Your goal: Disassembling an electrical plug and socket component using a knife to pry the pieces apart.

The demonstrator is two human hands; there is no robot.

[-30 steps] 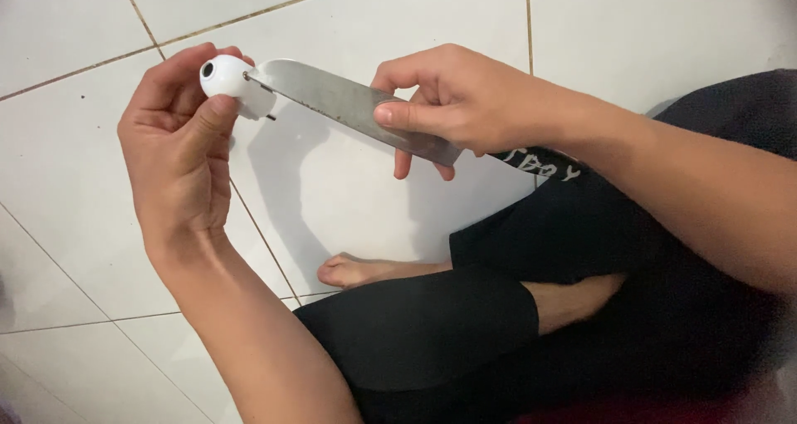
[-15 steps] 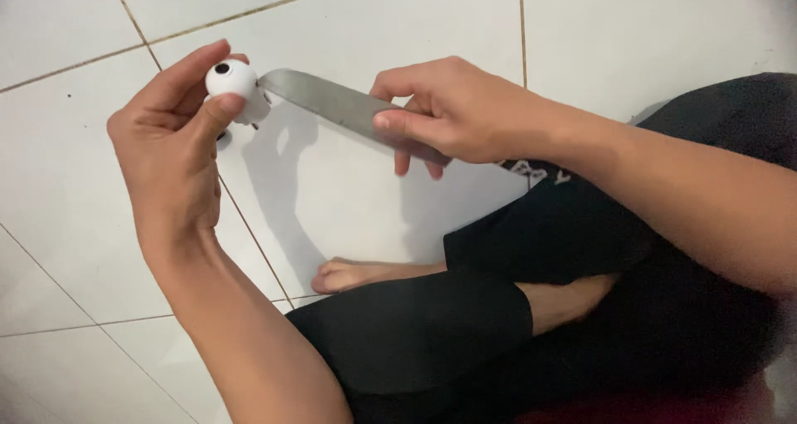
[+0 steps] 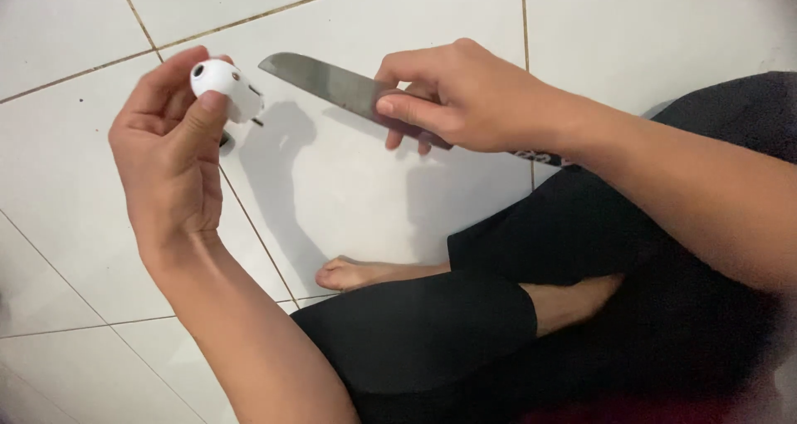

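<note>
My left hand (image 3: 170, 162) is raised at the left and pinches a small white rounded plastic piece (image 3: 222, 86) between thumb and fingers; a short metal pin sticks out of its lower right side. My right hand (image 3: 461, 96) grips a steel knife (image 3: 332, 83) partway along the blade, fingers wrapped over it. The blade points left, and its tip stops a short gap to the right of the white piece without touching it.
I sit cross-legged on a white tiled floor (image 3: 349, 191) with thin brown grout lines. My legs in black trousers (image 3: 465, 333) and a bare foot (image 3: 365, 273) fill the lower right.
The knife tip, which rested against the white piece, has pulled back to the right. My left hand has turned the piece a little and lifted it slightly.
</note>
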